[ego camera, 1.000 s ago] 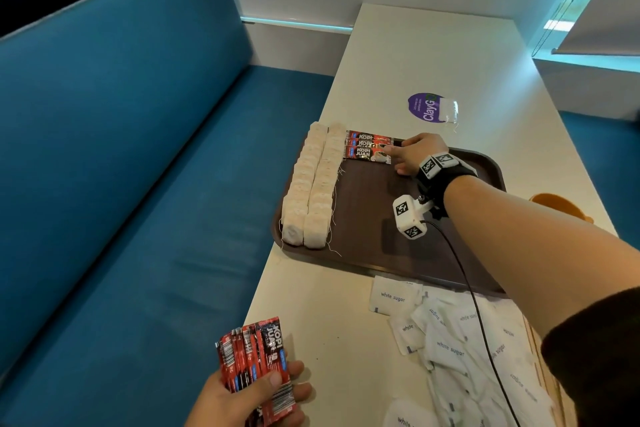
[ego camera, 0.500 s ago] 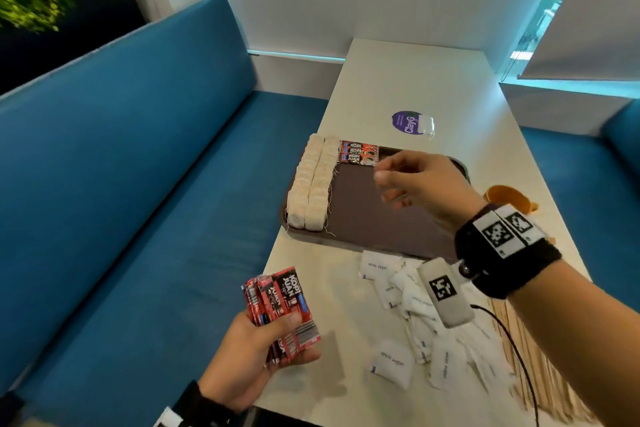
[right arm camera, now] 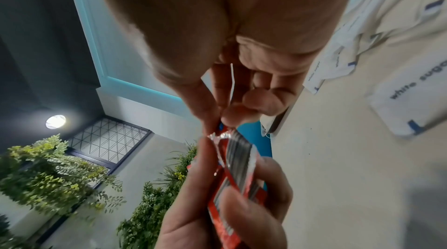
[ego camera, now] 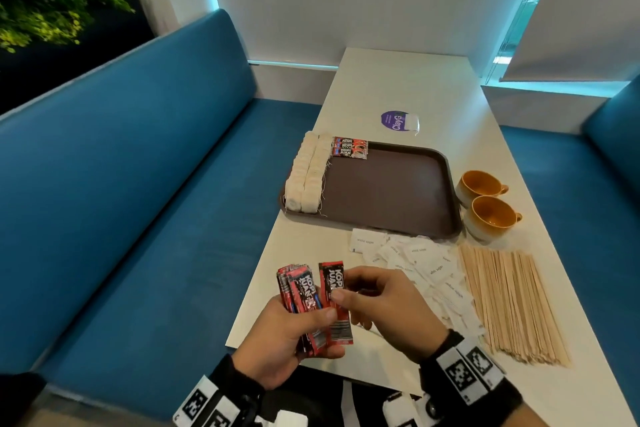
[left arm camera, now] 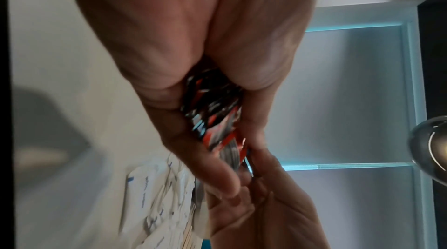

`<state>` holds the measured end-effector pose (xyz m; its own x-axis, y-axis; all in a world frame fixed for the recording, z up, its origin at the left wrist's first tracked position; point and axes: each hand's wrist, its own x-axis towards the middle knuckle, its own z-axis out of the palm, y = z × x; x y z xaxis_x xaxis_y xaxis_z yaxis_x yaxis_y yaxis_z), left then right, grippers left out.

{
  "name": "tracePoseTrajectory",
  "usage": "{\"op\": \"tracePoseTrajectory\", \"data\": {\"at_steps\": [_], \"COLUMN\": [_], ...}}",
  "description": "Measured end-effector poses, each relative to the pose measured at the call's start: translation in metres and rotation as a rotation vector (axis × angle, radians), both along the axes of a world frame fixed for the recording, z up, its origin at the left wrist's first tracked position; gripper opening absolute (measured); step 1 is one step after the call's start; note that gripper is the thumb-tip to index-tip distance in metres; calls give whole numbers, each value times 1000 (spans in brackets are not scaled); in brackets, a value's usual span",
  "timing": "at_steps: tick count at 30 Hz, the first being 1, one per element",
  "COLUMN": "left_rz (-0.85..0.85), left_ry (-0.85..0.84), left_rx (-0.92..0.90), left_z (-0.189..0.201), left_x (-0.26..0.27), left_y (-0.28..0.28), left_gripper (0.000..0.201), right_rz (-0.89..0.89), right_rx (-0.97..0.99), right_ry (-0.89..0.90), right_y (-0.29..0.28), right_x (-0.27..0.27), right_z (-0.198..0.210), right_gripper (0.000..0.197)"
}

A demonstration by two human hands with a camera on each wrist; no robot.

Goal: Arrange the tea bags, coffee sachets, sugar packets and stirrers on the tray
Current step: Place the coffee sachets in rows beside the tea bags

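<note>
Head view: left hand (ego camera: 287, 340) at 6 o'clock, curled round a bundle of coffee sachets (ego camera: 299, 291), thumb pressed across the front. Right hand (ego camera: 384, 305) just beside at 5 o'clock, thumb and forefinger pinching one sachet (ego camera: 334, 302) standing at the bundle's right edge. Brown tray (ego camera: 391, 194) toward 12 o'clock on the white table (ego camera: 408, 80), two rows of tea bags (ego camera: 308, 173) along its 9 o'clock side, three coffee sachets on the tray (ego camera: 349, 148) at the 11 o'clock corner, touching the tea bags. Loose sugar packets (ego camera: 412, 260) off the tray, at its 6 o'clock edge. Stirrers (ego camera: 509, 302) side by side at 3 o'clock of the packets. Two orange cups (ego camera: 488, 204) just beside the tray at 3 o'clock. Left wrist view blurred; probably the same bundle between palm and fingers.
</note>
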<state>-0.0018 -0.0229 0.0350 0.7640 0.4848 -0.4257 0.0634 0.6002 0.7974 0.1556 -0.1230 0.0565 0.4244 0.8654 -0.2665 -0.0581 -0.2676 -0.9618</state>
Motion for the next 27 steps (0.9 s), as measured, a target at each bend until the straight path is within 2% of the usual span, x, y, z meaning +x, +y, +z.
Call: {"op": "tracePoseTrajectory", "data": {"at_steps": [2, 6, 9, 13, 15, 17, 21, 23, 25, 27], "left_rz": [10, 96, 146, 170, 200, 243, 250, 222, 170, 81], "left_ry": [5, 67, 45, -83, -128, -135, -141, -158, -150, -102], "left_rx": [-11, -106, -163, -192, -143, -77, -28, -35, -37, 4], "left_z": [1, -2, -7, -2, -2, -3, -2, -5, -8, -10], "left_x": [0, 0, -1, -5, -6, -6, -5, -5, -3, -1], "left_y": [-5, -10, -9, -5, -1, 3, 6, 5, 2, -3], "left_gripper": [31, 59, 50, 34, 33, 34, 27, 32, 33, 35], "right_rz": [1, 7, 77, 114, 107, 102, 62, -43, -156, -180], "right_rx": [23, 204, 264, 241, 218, 176, 175, 167, 165, 175], "right_ry": [-20, 56, 63, -74, -105, -54, 216, 265, 250, 257], "right_y": [-2, -7, -9, -12, -15, -19, -20, -16, -11, -7], "right_x": [0, 6, 9, 7, 7, 7, 4, 2, 3, 5], "right_z": [-1, 6, 8, 0, -6, -11, -15, -14, -14, -14], "right_gripper": [17, 18, 21, 27, 26, 36, 66, 67, 60, 50]}}
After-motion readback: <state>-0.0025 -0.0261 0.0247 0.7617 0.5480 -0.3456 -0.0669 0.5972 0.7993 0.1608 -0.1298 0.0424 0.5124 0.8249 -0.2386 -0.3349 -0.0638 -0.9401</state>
